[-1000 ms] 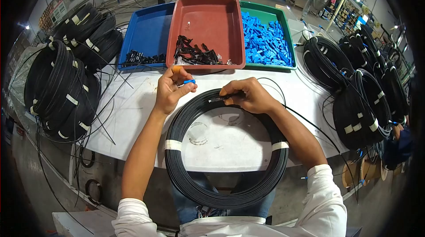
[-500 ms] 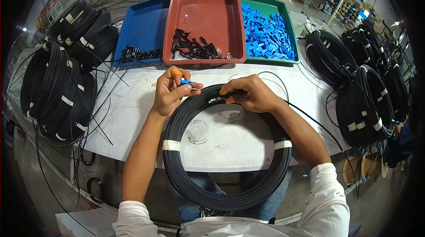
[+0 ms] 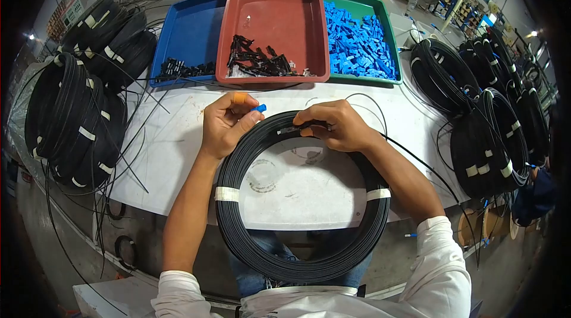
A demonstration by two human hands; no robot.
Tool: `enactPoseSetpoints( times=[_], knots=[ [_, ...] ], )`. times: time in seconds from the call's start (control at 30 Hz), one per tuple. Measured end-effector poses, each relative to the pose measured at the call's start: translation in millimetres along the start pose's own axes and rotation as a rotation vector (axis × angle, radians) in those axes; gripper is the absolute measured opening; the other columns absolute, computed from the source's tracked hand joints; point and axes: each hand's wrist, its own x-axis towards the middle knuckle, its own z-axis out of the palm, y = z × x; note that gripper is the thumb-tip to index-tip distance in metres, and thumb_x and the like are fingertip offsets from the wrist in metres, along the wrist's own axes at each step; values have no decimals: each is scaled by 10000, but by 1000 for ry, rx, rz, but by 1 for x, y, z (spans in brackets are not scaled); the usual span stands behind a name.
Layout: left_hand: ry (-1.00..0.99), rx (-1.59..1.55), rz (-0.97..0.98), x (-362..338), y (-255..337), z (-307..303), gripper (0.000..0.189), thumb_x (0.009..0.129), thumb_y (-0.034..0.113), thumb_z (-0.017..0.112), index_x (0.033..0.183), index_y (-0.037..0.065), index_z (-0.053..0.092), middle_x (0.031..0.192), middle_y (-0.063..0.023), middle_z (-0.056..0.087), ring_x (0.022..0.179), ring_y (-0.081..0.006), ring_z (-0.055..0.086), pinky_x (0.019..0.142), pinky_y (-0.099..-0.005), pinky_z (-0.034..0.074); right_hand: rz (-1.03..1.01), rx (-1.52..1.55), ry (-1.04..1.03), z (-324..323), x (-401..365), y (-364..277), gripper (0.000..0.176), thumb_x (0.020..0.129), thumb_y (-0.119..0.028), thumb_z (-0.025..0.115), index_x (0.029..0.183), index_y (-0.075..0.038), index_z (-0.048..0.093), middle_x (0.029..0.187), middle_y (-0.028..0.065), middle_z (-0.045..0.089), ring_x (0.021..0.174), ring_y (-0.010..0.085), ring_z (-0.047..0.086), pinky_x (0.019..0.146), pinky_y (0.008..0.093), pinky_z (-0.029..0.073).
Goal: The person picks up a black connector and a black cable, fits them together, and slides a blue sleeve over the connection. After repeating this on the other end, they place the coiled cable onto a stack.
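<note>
At the far arc of the black coil [image 3: 238, 223] lying on the white table [image 3: 172, 151], the left hand [image 3: 223, 125] pinches a small blue piece [image 3: 259, 107] between thumb and fingertips, while the right hand [image 3: 333, 126], apparently pinching too, steadies the cable end [image 3: 288, 130] facing it.

No legible text or labels anywhere.
</note>
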Motion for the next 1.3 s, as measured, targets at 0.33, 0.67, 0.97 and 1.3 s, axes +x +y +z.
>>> enactPoseSetpoints(
  times=[0.33, 0.67, 0.97, 1.3],
  knots=[
    [52, 294, 129, -4, 10, 15, 205, 794, -69, 769, 974, -30, 678, 926, -99, 701, 853, -150, 706, 775, -260, 575, -57, -70, 36, 1, 2, -9, 290, 807, 40, 693, 1083, -48, 694, 880, 130, 708, 711, 271, 673, 616, 371, 511],
    [-22, 93, -81, -4, 7, 10, 183, 880, 31, 728, 1035, -53, 680, 925, -118, 706, 820, -167, 716, 749, -250, 585, -42, -58, 65, 1, 0, -9, 348, 836, 15, 667, 1165, -96, 685, 877, 118, 696, 701, 267, 661, 605, 383, 504],
    [10, 309, 14, -5, 12, 15, 123, 865, 7, 724, 961, -67, 703, 891, -134, 716, 753, -162, 724, 699, -239, 597, -85, -85, 101, 3, -2, -3, 354, 802, 41, 683, 1133, -84, 683, 856, 104, 692, 656, 267, 649, 583, 382, 492],
    [-35, 145, 4, -3, 8, 10, 155, 819, -74, 734, 945, -32, 656, 908, -105, 685, 801, -157, 710, 769, -272, 601, -65, -86, 84, 3, -1, -4, 338, 793, 42, 691, 1108, -80, 673, 880, 114, 695, 695, 289, 668, 610, 391, 505]
  ],
)
